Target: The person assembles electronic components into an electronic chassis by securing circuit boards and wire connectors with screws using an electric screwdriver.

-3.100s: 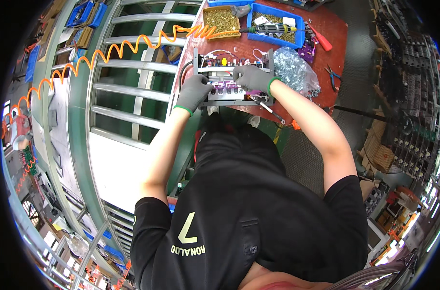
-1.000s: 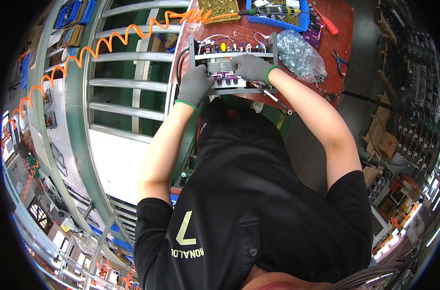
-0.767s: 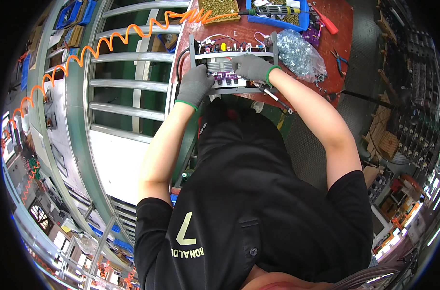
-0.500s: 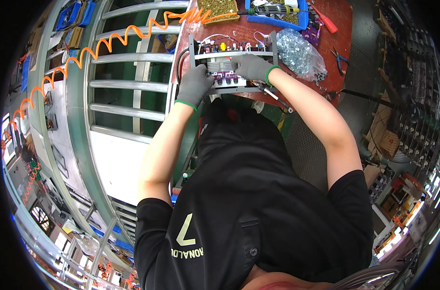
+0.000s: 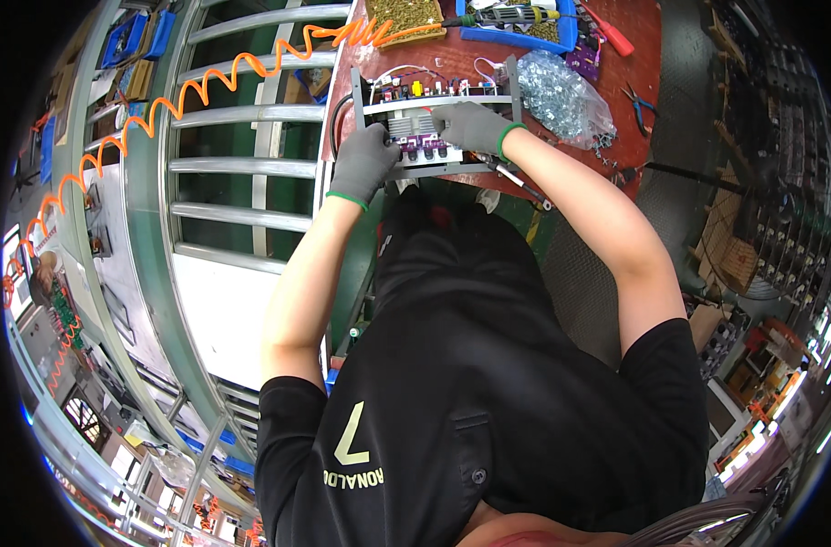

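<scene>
In grey gloves with green cuffs, both my hands are at an open metal chassis [image 5: 515,91] on the red bench. My left hand [image 5: 364,162] has its fingers curled at the left end of a purple circuit board [image 5: 421,144] with a grey finned heat sink [image 5: 410,126]. From the right, my right hand [image 5: 475,128] reaches over the chassis wall, with bent fingers on the board's upper right part. Gloves hide the fingertips and both board ends. Along the chassis's far side run small connectors and wires, one connector yellow [image 5: 416,88].
Right of the chassis lies a clear bag of small metal parts [image 5: 561,100]. Behind are a blue bin [image 5: 516,36] with a power screwdriver [image 5: 511,16] across it, and a tray of brass-coloured pieces [image 5: 405,18]. A red-handled tool [image 5: 614,36], pliers [image 5: 636,111] and a roller conveyor [image 5: 242,167] flank these.
The whole view has shifted slightly, moving the bench a little up and left in the picture. Both hands keep nearly the same place and grip at the board.
</scene>
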Action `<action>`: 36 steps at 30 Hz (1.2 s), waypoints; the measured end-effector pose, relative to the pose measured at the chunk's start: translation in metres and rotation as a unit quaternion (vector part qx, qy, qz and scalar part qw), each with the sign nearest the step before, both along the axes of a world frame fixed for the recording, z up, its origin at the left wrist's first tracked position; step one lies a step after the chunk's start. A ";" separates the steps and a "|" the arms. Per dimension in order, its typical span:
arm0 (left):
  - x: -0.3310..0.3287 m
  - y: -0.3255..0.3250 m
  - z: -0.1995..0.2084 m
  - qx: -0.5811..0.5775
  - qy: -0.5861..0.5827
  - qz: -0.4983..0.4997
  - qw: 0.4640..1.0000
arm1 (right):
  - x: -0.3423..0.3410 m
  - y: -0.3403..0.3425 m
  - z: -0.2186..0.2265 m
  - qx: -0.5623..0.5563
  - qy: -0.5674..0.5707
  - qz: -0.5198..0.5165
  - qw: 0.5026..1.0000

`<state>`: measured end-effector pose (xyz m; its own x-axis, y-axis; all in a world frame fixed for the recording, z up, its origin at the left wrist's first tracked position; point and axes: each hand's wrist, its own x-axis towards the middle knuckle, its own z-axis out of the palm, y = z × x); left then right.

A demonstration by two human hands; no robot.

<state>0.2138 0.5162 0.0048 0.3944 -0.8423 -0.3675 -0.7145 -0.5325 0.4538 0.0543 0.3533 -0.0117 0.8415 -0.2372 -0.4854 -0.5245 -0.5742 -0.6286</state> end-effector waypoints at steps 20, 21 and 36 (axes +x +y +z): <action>-0.004 0.002 0.002 -0.015 -0.016 0.019 1.000 | 0.001 0.002 0.010 -0.013 -0.008 -0.009 1.000; -0.004 0.002 0.003 -0.019 -0.015 0.018 1.000 | 0.000 0.002 0.009 -0.012 -0.009 -0.011 1.000; -0.003 0.005 0.004 -0.039 -0.009 0.012 0.999 | 0.001 0.006 0.010 -0.019 0.016 -0.023 0.999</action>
